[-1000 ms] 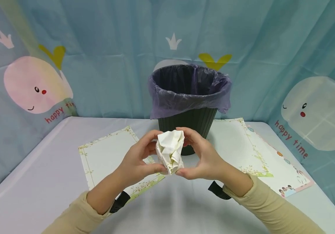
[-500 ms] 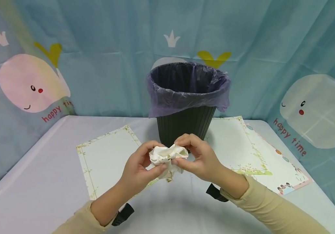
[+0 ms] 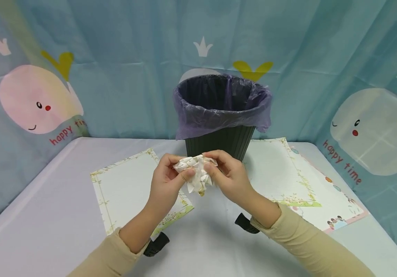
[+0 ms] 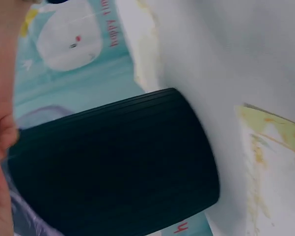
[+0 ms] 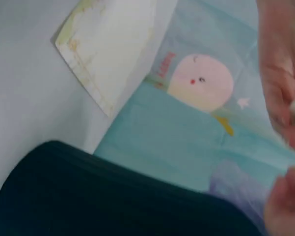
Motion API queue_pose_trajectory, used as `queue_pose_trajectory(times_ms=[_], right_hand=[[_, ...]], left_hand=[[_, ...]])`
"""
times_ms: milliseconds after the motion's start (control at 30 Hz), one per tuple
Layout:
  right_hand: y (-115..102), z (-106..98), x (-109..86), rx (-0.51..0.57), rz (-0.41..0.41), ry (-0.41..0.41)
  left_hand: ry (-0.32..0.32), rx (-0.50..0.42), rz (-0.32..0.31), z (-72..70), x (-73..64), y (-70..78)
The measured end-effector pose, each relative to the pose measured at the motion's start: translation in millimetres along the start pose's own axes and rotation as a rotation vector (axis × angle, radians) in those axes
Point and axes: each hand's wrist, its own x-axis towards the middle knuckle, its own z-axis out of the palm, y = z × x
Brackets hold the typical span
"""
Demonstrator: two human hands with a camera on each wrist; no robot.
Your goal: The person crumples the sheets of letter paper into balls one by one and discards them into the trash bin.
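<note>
l. hand (image 3: 163,179) & r. hand (image 3: 231,177): thumbs & fingers curled, gripping the wad (image 3: 198,174) of paper from opp. sides. l. hand pinches its l. part, r. hand its r. part; neither is nearer. wad sits directly btwn the fingertips, held off the table (image 3: 46,200); its upper part spreads approx. l.-to-r., w/ a narrower end hanging down. long axis: can't tell, as fingers cover both sides.

ref. position: wad is on the near side of the bin (image 3: 215,142), outside it. bin stands upright beyond both hands, mouth up, w/ a purple bag (image 3: 219,119) folded over the rim. gap btwn wad & bin: can't tell.

periphery: l. sheet (image 3: 125,184) lies flat; at r., outer sheet (image 3: 338,206) lies partly under inner sheet (image 3: 274,169). curtain (image 3: 132,100) at rear.
</note>
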Motion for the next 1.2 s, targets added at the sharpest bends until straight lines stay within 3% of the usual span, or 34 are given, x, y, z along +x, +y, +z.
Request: queue_pose_trajectory(times_ms=[167, 267, 333, 400, 533, 667, 800, 900, 1033, 1200], right_hand=[[-3.8, -17.7, 1.5, -0.069, 0.066, -0.231], [-4.1, -20.9, 0.6, -0.233, 0.036, -0.229], [-3.2, -20.1, -0.7, -0.286, 0.031, -0.194], [-2.2, -18.9, -1.7, -0.303, 0.031, -0.143], [-0.8, -19.1, -4.5, -0.281, 0.070, -0.093], [-1.3, -20.0, -4.8, -0.248, 0.135, -0.103], [-3.0, -20.3, -3.2, -0.192, 0.188, -0.114], [-4.2, -19.9, -2.0, -0.144, 0.202, -0.106], [-5.8, -19.5, -1.6, -0.117, 0.208, -0.122], [-3.8, -25.4, -1.0, 0.026, 0.220, -0.242]], left_hand=[[0.045, -0.057, -0.184, -2.0, 7.1, 11.7], [0.048, -0.080, -0.278, 2.8, 8.2, 16.4], [0.036, -0.066, -0.309, 6.0, 7.5, 18.3], [-0.009, -0.048, -0.308, 6.8, 6.4, 19.4], [-0.167, 0.008, -0.253, 0.2, 3.8, 21.1], [-0.318, 0.029, -0.224, -9.3, 4.0, 23.8], [-0.395, 0.080, -0.184, -15.7, 5.2, 25.5], [-0.361, 0.208, -0.153, -16.4, 4.6, 25.7], [-0.243, 0.355, -0.148, -13.2, 5.5, 26.3], [-0.168, 0.369, -0.160, -13.0, 6.6, 28.8]])
